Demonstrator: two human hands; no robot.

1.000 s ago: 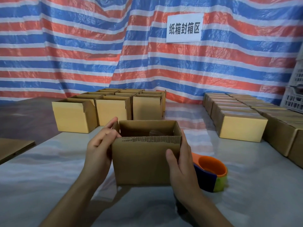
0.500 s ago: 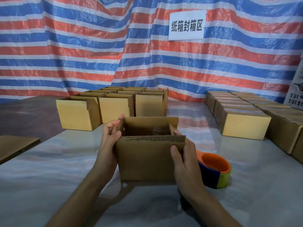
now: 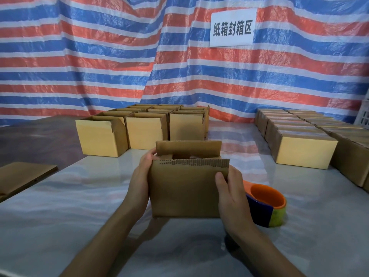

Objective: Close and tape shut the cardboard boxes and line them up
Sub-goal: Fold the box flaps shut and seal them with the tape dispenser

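The box (image 3: 185, 188) is held mid-surface (image 3: 79, 196). It is gripped at its sides by the left hand (image 3: 140, 182) and right hand (image 3: 231, 190). Its long flaps are upright and unsealed. The tape (image 3: 265, 204) is left untouched just beside it at 3 o'clock. Open boxes (image 3: 101, 140) are grouped at 11 o'clock, closed boxes (image 3: 305, 152) lined up at 2 o'clock. About half is judged done.
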